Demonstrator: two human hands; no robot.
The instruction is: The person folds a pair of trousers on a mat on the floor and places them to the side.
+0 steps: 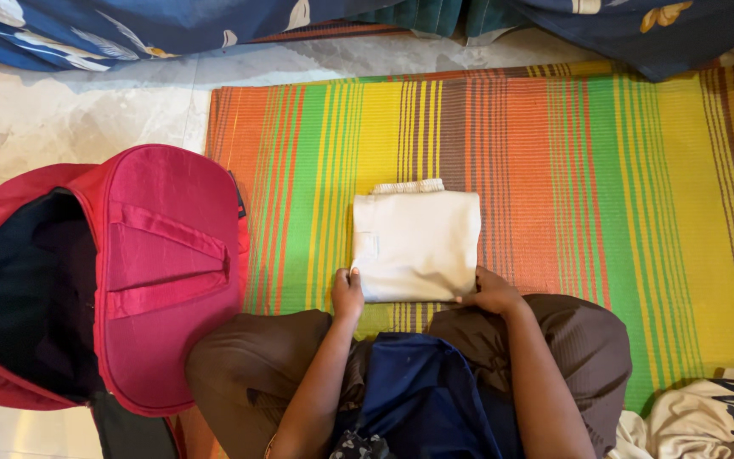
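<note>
Both hands grip near corners of folded cream garment [416, 245]: left hand [347, 293], right hand [492, 293]. Garment lies on striped multicolour mat [605, 170] over pale marble floor [61, 110]. Open red backpack [155, 272] at left.

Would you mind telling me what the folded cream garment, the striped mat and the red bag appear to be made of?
The folded cream garment looks like matte woven cloth, probably cotton: soft edges, no shine. The striped mat seems woven from plastic or reed strips, judging by its fine ribbed lines and slight sheen. The red bag looks like synthetic fabric, perhaps nylon or polyester, with a faint sheen and stitched straps. Both hands, left and right, grip the garment's near edge.
</note>
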